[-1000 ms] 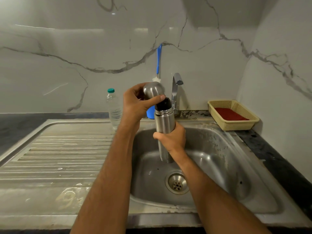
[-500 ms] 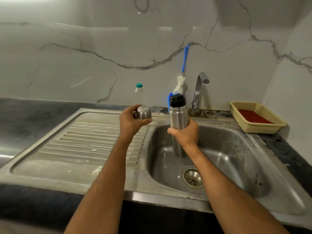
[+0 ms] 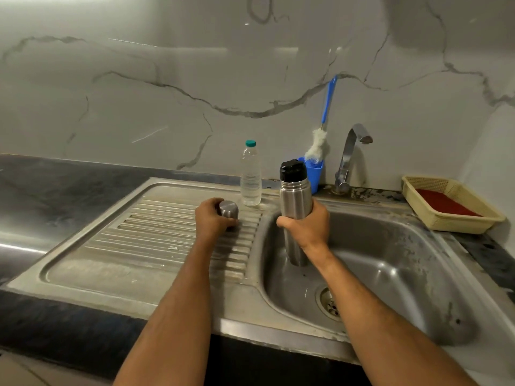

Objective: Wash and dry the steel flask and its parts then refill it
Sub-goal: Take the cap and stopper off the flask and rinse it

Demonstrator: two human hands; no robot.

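Note:
My right hand [image 3: 308,225] grips the steel flask [image 3: 294,199] upright over the left side of the sink basin [image 3: 390,260]. A black stopper [image 3: 293,169] still sits in the flask's neck. My left hand [image 3: 213,220] holds the steel cup lid [image 3: 229,210] upside down against the ribbed draining board [image 3: 156,232], just left of the basin. A clear water bottle [image 3: 250,176] with a green cap stands at the back of the board, behind the lid.
A blue-handled bottle brush [image 3: 320,135] stands in a blue cup [image 3: 315,171] behind the flask. The tap [image 3: 349,154] is off, right of it. A yellow basket [image 3: 451,210] with a red cloth sits on the dark counter at the right. The drain [image 3: 330,303] is near me.
My left hand has carried the cup lid from the flask's top down and left onto the draining board. The flask stays upright in my right hand.

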